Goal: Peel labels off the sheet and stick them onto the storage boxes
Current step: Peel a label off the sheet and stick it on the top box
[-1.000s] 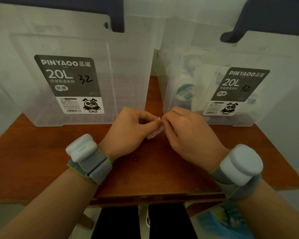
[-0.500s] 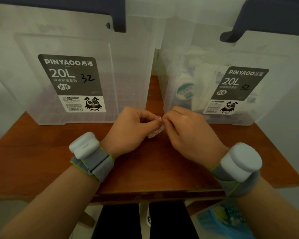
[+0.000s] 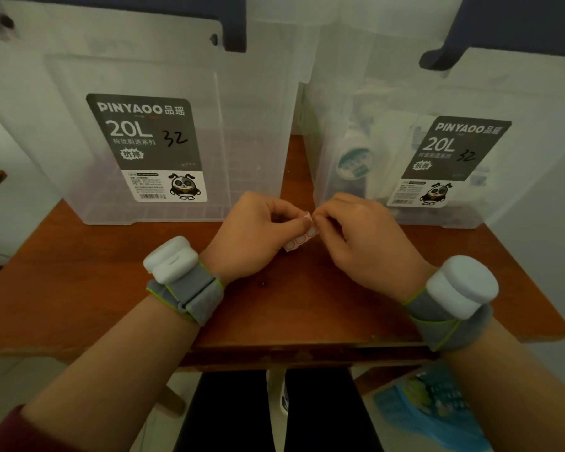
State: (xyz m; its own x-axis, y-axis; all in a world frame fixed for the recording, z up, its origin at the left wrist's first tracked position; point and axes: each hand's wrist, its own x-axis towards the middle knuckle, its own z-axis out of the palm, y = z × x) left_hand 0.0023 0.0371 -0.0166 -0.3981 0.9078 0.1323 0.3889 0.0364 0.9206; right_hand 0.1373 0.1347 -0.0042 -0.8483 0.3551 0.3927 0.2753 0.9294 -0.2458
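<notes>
A small white label sheet (image 3: pixel 299 238) with round red-rimmed stickers sits between my hands, just above the wooden table (image 3: pixel 79 288). My left hand (image 3: pixel 255 236) pinches the sheet with thumb and curled fingers. My right hand (image 3: pixel 362 239) pinches its upper corner, fingertips meeting the left thumb. Two clear storage boxes stand behind: the left box (image 3: pixel 248 125) with a dark "20L" label and the right box (image 3: pixel 372 109), which holds some items. Whether a sticker has lifted from the sheet is hidden by the fingers.
Both boxes have dark blue lid handles at the top. A narrow gap of table runs between them. The table's front edge is near my wrists; below it are dark legs and a blue packet (image 3: pixel 437 409) on the floor at right. White trackers are strapped to both wrists.
The hands stay together on the sheet with only slight finger shifts. The view has shifted a little, so the boxes sit slightly further right.
</notes>
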